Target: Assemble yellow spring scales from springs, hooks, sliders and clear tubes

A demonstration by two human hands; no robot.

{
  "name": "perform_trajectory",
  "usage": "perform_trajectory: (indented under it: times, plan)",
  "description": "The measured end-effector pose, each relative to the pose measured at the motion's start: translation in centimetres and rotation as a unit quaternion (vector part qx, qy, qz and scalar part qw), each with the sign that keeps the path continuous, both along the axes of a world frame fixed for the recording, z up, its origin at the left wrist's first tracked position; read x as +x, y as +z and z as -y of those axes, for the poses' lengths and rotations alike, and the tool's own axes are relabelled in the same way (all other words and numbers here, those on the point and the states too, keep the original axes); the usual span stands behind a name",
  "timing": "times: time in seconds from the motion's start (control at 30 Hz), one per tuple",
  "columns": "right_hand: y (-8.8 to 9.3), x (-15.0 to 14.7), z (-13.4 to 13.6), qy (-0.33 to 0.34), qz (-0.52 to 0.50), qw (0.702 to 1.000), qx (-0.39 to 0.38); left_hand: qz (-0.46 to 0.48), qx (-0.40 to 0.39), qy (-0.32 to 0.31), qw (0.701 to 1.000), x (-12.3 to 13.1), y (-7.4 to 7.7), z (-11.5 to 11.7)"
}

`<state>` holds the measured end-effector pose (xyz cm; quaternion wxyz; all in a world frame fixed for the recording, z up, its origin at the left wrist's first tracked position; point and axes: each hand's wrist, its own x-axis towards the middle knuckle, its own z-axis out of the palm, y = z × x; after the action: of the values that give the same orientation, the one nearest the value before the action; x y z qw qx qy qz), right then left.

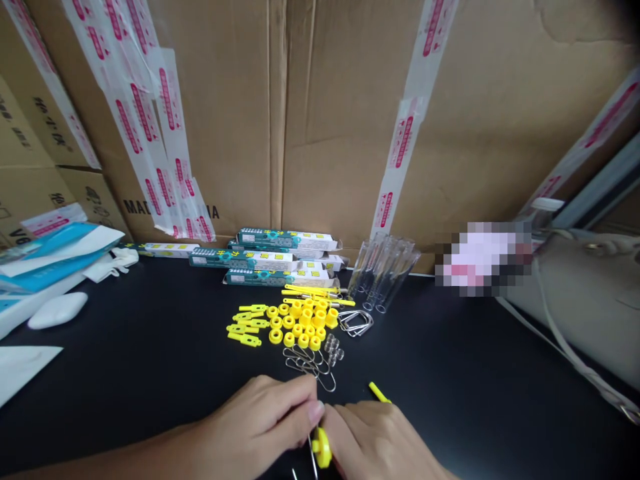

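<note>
At the near edge of the table my two closed hands meet. My left hand [267, 417] pinches a thin bent metal wire [313, 459], whose lower end hangs below the fingers. My right hand [375, 437] is closed against a round yellow plastic cap [323, 448] that sits beside the wire; its fingertips are hidden. A yellow stick [379, 392] shows just beyond my right hand. Ahead of the hands lie several metal wire hooks [305, 360], small clear plastic pieces [333, 350], and yellow caps and rings [303, 327].
Yellow flat tabs [245, 339] and yellow rods with springs [320, 300] lie farther back. Clear tubes [383, 280], metal loops [357, 323] and small printed boxes [277, 275] stand before a cardboard wall [340, 133]. A white mouse-shaped object [59, 311] is left, a pale bag [590, 313] right.
</note>
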<state>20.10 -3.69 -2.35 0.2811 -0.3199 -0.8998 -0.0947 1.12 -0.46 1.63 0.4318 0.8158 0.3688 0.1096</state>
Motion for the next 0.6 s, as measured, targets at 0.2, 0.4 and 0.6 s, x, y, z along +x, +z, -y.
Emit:
perform_trajectory:
  times: [0.2, 0.4, 0.6]
  plan:
    - [0.2, -0.1, 0.0, 0.023, -0.007, 0.998, -0.051, 0.054, -0.073, -0.034, 0.995, -0.2, -0.8, -0.3]
    - [-0.3, 0.0, -0.3, -0.002, -0.037, 0.997, -0.067, 0.136, -0.129, 0.006, 0.982, 0.1, -1.3, -0.3]
    - [-0.2, 0.2, -0.3, 0.015, 0.004, 0.996, -0.084, 0.147, -0.188, 0.016, 0.971, 0.1, -1.9, -0.1]
